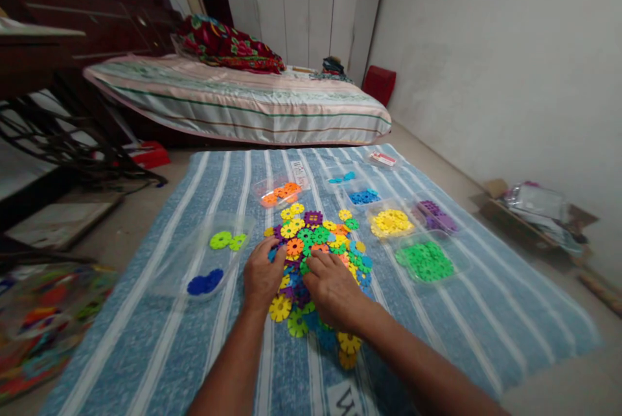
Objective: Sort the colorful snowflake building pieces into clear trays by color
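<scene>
A heap of flower-shaped plastic discs (295,247) in mixed colours lies on the striped cloth before me. At the heap's left edge, my left hand (262,273) has its fingers bent and drawn together, with a bit of blue showing by them. My right hand (335,283) reaches into the middle of the heap, fingers curled down. A green disc (304,265) shows beside its fingertips. What either hand grips is hidden. Close to my left hand stands a clear tray (179,264) with lime-green discs (221,240) and dark blue discs (205,282).
Clear boxes hold orange discs (282,194), blue discs (363,197), yellow discs (391,223), purple pieces (437,216) and green discs (427,260). A bed (253,102) stands beyond the cloth (160,345). At right is a cardboard box (534,228); a bag of coloured pieces (48,325) lies left.
</scene>
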`<action>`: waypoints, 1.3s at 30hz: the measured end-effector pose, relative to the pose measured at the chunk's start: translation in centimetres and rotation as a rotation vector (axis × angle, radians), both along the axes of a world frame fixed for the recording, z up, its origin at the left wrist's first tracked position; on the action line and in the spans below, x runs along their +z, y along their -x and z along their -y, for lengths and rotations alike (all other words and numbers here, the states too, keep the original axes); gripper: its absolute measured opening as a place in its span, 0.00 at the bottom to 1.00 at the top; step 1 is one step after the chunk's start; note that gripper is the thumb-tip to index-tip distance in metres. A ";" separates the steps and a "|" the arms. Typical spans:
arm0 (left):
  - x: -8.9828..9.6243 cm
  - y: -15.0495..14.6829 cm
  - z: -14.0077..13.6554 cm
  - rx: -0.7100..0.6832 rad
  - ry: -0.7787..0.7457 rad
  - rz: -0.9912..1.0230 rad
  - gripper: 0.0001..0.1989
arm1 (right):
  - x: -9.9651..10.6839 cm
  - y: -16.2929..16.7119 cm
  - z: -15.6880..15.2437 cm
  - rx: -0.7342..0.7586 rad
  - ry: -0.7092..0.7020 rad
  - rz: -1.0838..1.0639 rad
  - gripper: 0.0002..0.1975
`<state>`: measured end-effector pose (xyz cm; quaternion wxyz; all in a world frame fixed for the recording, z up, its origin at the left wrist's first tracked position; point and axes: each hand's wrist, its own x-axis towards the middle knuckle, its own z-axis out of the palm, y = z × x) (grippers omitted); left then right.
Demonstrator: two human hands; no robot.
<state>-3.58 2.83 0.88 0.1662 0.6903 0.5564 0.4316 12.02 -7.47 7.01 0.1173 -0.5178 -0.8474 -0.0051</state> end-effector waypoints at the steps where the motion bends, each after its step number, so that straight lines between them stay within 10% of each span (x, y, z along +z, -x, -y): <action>1: -0.1 0.0 0.0 0.006 0.001 -0.001 0.14 | 0.1 -0.6 0.3 -0.012 -0.003 -0.029 0.05; 8: -0.2 0.0 -0.2 0.014 0.002 0.009 0.15 | 1.9 -11.9 1.3 -0.267 -0.191 -0.224 0.05; 14: -0.1 -0.2 -0.1 0.017 0.000 0.021 0.13 | 3.7 -24.5 1.1 -1.023 -0.244 0.049 0.15; 17: -0.1 -0.3 0.2 0.019 0.008 0.017 0.13 | 3.8 -27.3 1.5 -1.165 -0.123 0.174 0.19; 26: -0.1 -0.4 0.7 0.022 0.008 0.012 0.12 | -0.1 -19.4 1.4 -0.630 -0.351 -0.128 0.15; 32: 0.2 -0.4 1.0 0.003 0.038 0.011 0.12 | -0.7 -9.0 2.5 -0.180 -0.210 -0.365 0.07; 39: 0.4 -0.6 1.0 0.011 0.029 0.012 0.12 | -2.0 -4.7 4.9 -0.008 -0.047 -0.353 0.06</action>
